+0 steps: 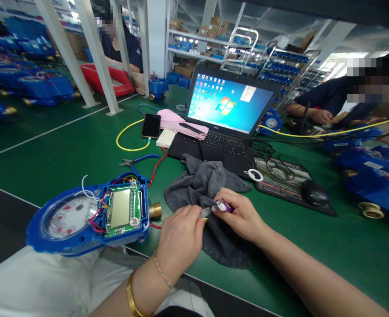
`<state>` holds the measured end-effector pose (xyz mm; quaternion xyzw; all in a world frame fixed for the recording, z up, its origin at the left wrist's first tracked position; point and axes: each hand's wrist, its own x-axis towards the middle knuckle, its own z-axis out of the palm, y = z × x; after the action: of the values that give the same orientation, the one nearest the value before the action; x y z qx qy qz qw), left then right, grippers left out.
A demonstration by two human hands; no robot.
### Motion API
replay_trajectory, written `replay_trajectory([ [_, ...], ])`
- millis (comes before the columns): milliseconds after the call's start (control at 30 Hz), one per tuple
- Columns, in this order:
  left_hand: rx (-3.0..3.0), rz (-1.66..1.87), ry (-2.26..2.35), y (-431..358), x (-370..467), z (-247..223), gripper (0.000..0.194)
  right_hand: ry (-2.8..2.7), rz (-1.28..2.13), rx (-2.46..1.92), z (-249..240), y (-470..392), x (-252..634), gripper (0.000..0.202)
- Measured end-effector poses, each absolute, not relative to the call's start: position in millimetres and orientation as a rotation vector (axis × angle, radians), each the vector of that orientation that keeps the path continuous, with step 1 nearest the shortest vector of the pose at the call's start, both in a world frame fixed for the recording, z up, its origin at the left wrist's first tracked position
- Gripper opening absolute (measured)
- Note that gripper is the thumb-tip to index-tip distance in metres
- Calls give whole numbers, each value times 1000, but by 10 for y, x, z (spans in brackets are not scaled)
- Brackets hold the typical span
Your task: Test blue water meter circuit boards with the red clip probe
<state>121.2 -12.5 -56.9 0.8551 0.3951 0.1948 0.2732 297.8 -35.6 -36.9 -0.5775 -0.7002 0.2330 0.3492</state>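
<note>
My right hand is closed around a purple lighter, its silvery top pointing left. Just left of it, my left hand pinches a small translucent piece with a yellowish bit by the fingertips; the fingers hide most of it. The tips of the two hands nearly meet over a crumpled dark grey cloth. Left of my left hand lies a blue water meter, its housing uncovered to show a green circuit board with a display, loose coloured wires and a brass fitting.
Blue-handled cutters lie behind the meter. Farther back are a phone, pink papers and a laptop. A mouse sits on a mat at right. More blue meters stand at the right edge. Two other people sit nearby.
</note>
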Motion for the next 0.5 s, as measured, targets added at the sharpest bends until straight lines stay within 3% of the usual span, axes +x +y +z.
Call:
replay_trajectory([
  [300,2291,597,1081,-133,1203,-590,14,-1651,643,-1509,-437,-263,3018,18],
  [500,2150,778,1061,-150,1155,-604,18,-1647,181,-1787,-450,-188,3292,7],
])
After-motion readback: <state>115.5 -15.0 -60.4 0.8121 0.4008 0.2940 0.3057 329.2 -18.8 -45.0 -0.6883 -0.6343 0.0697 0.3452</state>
